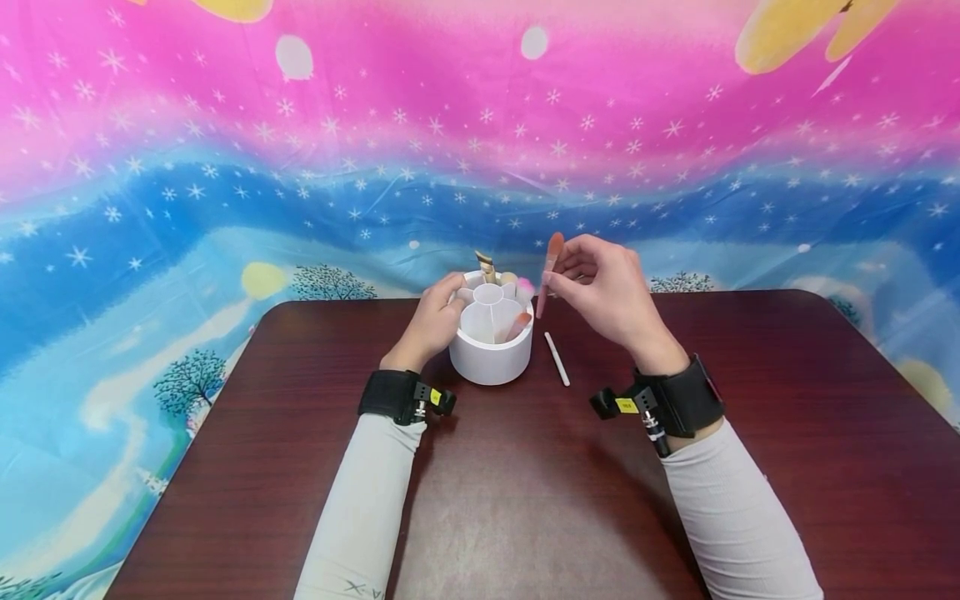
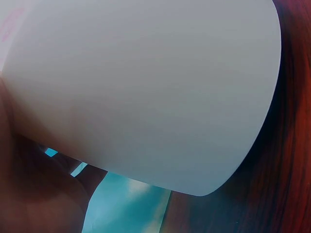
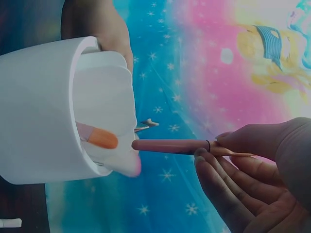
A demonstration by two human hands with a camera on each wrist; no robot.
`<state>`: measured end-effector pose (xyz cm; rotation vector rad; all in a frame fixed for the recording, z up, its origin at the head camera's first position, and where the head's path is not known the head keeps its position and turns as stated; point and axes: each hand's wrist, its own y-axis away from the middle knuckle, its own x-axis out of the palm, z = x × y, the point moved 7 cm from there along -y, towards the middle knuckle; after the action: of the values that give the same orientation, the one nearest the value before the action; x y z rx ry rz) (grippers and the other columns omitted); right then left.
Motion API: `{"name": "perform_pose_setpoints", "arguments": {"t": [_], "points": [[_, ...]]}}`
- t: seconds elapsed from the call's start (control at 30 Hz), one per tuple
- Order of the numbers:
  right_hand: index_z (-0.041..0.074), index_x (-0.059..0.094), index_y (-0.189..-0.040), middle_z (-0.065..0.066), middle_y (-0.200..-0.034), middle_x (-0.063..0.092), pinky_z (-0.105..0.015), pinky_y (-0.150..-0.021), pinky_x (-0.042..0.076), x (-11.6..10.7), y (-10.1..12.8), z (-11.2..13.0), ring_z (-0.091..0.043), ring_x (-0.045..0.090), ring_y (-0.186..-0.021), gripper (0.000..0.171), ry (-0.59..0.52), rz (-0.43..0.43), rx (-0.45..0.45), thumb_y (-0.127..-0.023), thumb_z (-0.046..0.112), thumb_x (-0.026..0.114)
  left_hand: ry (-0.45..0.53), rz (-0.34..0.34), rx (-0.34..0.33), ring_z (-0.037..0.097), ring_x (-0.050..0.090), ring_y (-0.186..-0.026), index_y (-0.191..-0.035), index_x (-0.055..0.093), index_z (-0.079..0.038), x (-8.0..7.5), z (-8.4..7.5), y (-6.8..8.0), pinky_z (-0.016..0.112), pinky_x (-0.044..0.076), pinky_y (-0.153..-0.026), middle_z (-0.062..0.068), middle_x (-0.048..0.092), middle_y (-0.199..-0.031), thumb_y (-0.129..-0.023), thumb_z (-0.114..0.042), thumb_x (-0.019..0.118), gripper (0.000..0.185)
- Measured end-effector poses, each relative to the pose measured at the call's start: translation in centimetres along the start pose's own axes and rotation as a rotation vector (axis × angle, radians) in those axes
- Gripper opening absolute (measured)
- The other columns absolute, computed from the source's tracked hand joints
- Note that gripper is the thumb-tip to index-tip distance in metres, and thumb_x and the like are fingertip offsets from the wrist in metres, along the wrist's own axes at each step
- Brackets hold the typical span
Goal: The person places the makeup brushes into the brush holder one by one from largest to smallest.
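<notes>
A white round organizer [image 1: 491, 364] with several compartments stands upright on the table. My left hand [image 1: 433, 317] grips its left rim; in the left wrist view the white wall [image 2: 160, 97] hides most of that hand. Between thumb and fingers, my right hand [image 1: 611, 292] pinches a pink makeup brush [image 1: 556, 244], bristles up and handle pointing down, just right of the organizer. In the right wrist view the brush's handle end [image 3: 167, 146] is close to the organizer's opening, outside it. Another brush with orange bristles [image 3: 102, 138] leans in a front compartment.
A thin white stick [image 1: 557, 360] lies on the dark wooden table [image 1: 495, 517], right of the organizer. A gold-coloured item [image 1: 486, 267] and a pink-tipped one [image 1: 525, 286] stick up at the organizer's back. Behind the table hangs a colourful printed cloth [image 1: 450, 150].
</notes>
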<state>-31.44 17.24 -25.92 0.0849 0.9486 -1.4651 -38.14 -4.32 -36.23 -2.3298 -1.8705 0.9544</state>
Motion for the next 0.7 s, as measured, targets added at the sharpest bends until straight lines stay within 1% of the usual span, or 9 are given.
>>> {"name": "perform_pose_setpoints", "arguments": {"t": [0.13,0.23,0.53,0.7], "points": [[0.002,0.070,-0.101,-0.009,-0.091,0.075,-0.021,-0.076,0.055,0.3,0.0,0.1,-0.018,0.071,-0.083,0.018,-0.033,0.009,-0.002,-0.087,0.009,0.080,-0.001,-0.001,-0.001,0.026,0.052,-0.115,-0.079,0.044,-0.006,0.0,0.0,0.0,0.045,0.041,-0.098,0.010,0.063,-0.128,-0.098,-0.001,0.045,0.020],[0.003,0.070,-0.099,-0.007,-0.090,0.075,-0.022,-0.075,0.056,0.7,0.1,0.1,-0.017,0.072,-0.082,0.016,-0.055,0.027,0.000,-0.087,0.009,0.080,0.002,0.000,-0.002,0.026,0.052,-0.115,-0.079,0.044,-0.006,0.0,0.1,0.0,0.045,0.041,-0.099,0.010,0.063,-0.127,-0.098,0.000,0.046,0.020],[0.007,0.072,-0.099,-0.005,-0.091,0.073,-0.028,-0.075,0.056,2.2,0.3,0.1,-0.016,0.071,-0.079,0.015,-0.092,0.111,-0.007,-0.088,0.012,0.080,0.002,0.000,-0.001,0.026,0.052,-0.115,-0.079,0.045,-0.006,0.0,0.0,0.0,0.045,0.041,-0.098,0.011,0.062,-0.126,-0.098,0.001,0.046,0.019],[0.007,0.071,-0.099,-0.005,-0.092,0.073,-0.030,-0.077,0.057,3.1,0.3,0.1,-0.016,0.072,-0.080,0.014,-0.108,0.179,-0.009,-0.088,0.009,0.079,-0.004,0.004,-0.002,0.026,0.051,-0.113,-0.080,0.044,-0.006,0.0,0.1,0.0,0.044,0.041,-0.096,0.010,0.062,-0.125,-0.098,0.000,0.045,0.020]]}}
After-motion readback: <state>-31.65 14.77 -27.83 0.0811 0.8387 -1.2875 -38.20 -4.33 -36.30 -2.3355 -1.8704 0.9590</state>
